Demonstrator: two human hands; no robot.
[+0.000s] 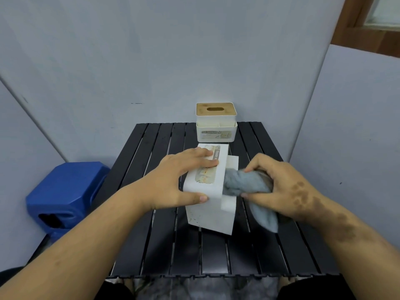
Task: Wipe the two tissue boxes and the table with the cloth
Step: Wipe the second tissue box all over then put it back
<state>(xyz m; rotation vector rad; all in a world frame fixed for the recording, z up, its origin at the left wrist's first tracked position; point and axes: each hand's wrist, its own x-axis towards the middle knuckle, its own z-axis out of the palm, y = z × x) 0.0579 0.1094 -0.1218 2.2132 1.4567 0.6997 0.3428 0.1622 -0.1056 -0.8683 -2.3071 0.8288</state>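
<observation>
A white tissue box [208, 215] lies tipped on its side in the middle of the black slatted table [151, 245]. My left hand [181, 180] holds it from above, fingers across its labelled face and thumb on the near edge. My right hand [279, 187] grips a bunched grey-blue cloth [240, 185] and presses it against the box's right side. Part of the cloth hangs below that hand. A second white tissue box [216, 131] with a wooden slotted lid stands upright at the table's far edge.
A blue plastic stool [65, 195] stands on the floor left of the table. Pale walls close in behind and on both sides. The table's near edge runs just above my dark-clothed knees.
</observation>
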